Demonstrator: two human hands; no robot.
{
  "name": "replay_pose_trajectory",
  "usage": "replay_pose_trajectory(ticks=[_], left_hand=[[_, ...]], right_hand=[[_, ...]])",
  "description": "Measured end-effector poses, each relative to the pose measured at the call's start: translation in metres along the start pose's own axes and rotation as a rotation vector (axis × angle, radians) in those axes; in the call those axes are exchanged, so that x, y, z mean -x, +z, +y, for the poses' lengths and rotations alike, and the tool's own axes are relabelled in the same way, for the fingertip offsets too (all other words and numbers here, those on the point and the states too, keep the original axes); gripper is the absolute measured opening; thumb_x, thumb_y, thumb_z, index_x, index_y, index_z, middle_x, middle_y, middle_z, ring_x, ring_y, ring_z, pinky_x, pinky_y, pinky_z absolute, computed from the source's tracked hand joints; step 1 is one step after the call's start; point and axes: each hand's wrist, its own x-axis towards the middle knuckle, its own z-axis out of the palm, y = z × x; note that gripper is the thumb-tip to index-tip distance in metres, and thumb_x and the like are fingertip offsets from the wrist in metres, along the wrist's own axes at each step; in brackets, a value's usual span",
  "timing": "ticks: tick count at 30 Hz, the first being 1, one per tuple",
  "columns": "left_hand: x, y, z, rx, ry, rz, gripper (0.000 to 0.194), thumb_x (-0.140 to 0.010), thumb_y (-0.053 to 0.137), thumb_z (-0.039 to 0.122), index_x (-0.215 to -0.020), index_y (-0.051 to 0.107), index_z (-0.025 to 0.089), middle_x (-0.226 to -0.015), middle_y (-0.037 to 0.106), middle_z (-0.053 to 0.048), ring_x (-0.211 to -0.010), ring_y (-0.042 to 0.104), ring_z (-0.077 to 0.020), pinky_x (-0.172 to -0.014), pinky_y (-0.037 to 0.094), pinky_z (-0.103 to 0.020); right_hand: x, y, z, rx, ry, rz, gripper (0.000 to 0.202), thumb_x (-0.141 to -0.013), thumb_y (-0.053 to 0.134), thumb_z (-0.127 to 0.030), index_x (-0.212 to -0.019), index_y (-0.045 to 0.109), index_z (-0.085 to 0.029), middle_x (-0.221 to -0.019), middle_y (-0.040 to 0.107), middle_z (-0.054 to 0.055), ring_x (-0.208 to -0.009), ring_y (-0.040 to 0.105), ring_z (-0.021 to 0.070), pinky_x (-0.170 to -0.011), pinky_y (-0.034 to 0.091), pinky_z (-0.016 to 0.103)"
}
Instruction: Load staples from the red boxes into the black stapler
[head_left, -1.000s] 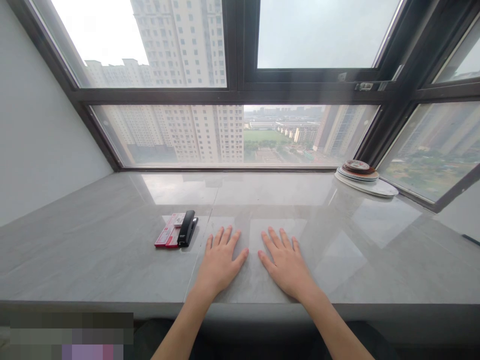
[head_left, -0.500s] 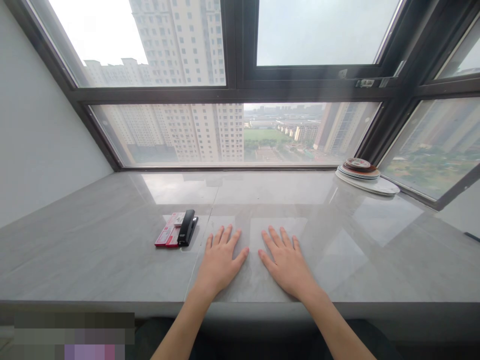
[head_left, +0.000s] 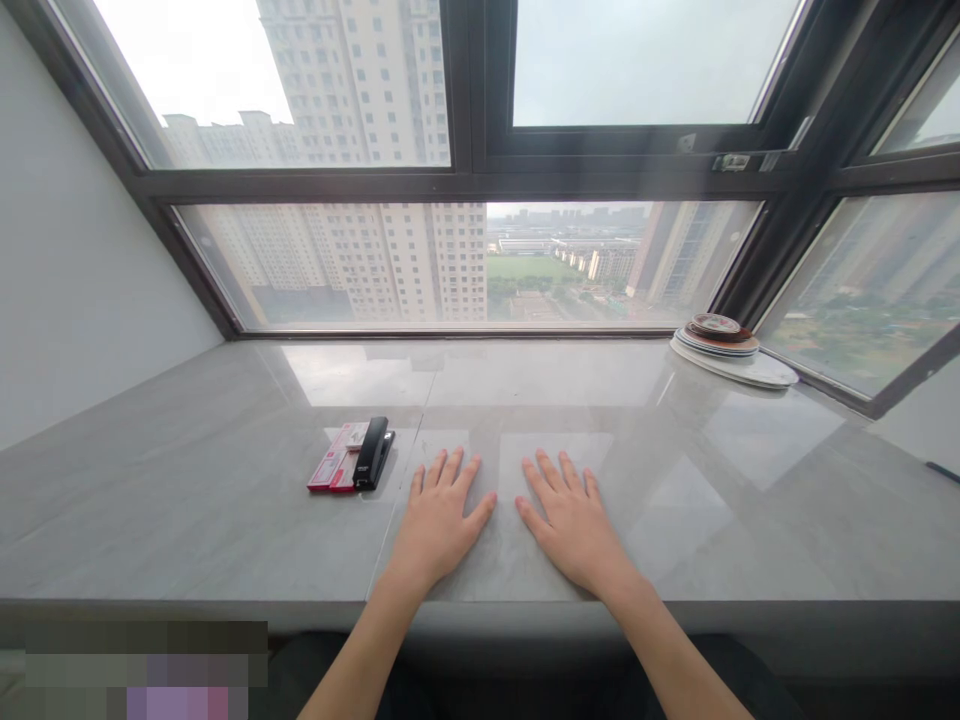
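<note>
My left hand [head_left: 439, 525] lies flat on the grey stone ledge [head_left: 225, 540], palm down with fingers spread. To its right, with a gap between the thumbs, my right hand [head_left: 574, 525] rests the same way. Neither hand holds anything. Left of my left hand, and apart from it, a black stapler [head_left: 370, 455] sits along the right side of several small red-and-white boxes [head_left: 330, 470]. What is printed on the boxes is too small to read.
A stack of plates [head_left: 731, 355] stands at the back right corner by the window frame [head_left: 465, 186]. A thin dark object [head_left: 943, 470] lies at the far right edge. A white wall [head_left: 90, 270] bounds the ledge on the left. The ledge's front edge [head_left: 525, 615] runs under my wrists.
</note>
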Motion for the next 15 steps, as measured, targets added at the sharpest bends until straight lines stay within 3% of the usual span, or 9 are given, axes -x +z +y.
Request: replay_pose_trajectory(ticks=[15], left_hand=[[0.0003, 0.0037, -0.0023, 0.009, 0.012, 0.024, 0.060, -0.103, 0.039, 0.059, -0.158, 0.040, 0.035, -0.168, 0.034, -0.003, -0.157, 0.023, -0.0319, -0.126, 0.020, -0.057]], right_hand=[[0.0001, -0.0012, -0.0007, -0.008, 0.008, -0.011, 0.066, -0.104, 0.028, -0.060, -0.165, 0.029, -0.033, -0.173, 0.018, 0.001, -0.159, 0.010, 0.0350, -0.125, 0.008, 0.059]])
